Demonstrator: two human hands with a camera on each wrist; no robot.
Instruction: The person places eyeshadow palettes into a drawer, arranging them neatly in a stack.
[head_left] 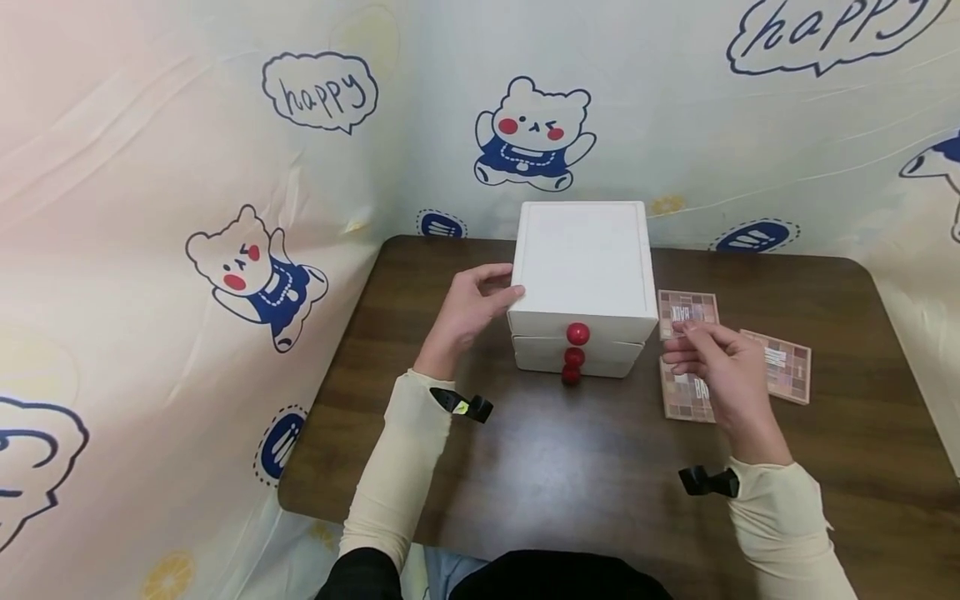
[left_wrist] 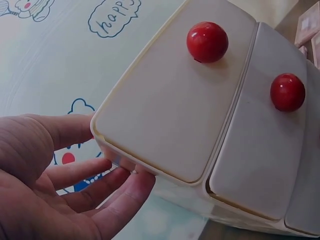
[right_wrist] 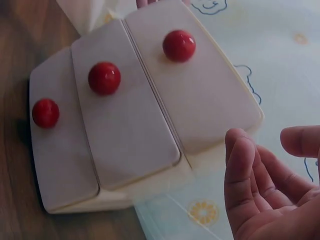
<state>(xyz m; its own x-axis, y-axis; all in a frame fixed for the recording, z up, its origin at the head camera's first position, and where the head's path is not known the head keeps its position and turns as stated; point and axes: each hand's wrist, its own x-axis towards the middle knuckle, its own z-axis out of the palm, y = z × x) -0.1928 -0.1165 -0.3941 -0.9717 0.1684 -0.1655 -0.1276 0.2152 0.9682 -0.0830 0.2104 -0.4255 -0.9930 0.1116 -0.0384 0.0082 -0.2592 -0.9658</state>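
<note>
A white box of stacked drawers (head_left: 585,258) stands at the back middle of the table, its drawer fronts closed. Round red knobs (head_left: 577,334) run down its front. My left hand (head_left: 468,308) touches the box's left side near the top, thumb at the upper edge and fingers against the side wall. To the right of the box, my right hand (head_left: 731,367) hovers with loosely bent fingers, and nothing shows between its thumb and fingers (right_wrist: 240,175). Below and around it lie flat checked pink-brown cases (head_left: 787,367), one partly covered by this hand.
The dark wooden table (head_left: 525,467) reaches to a printed cloth backdrop (head_left: 420,150) behind and at the left. A black wrist camera (head_left: 465,406) is strapped on the left sleeve, and another black camera (head_left: 708,482) on the right.
</note>
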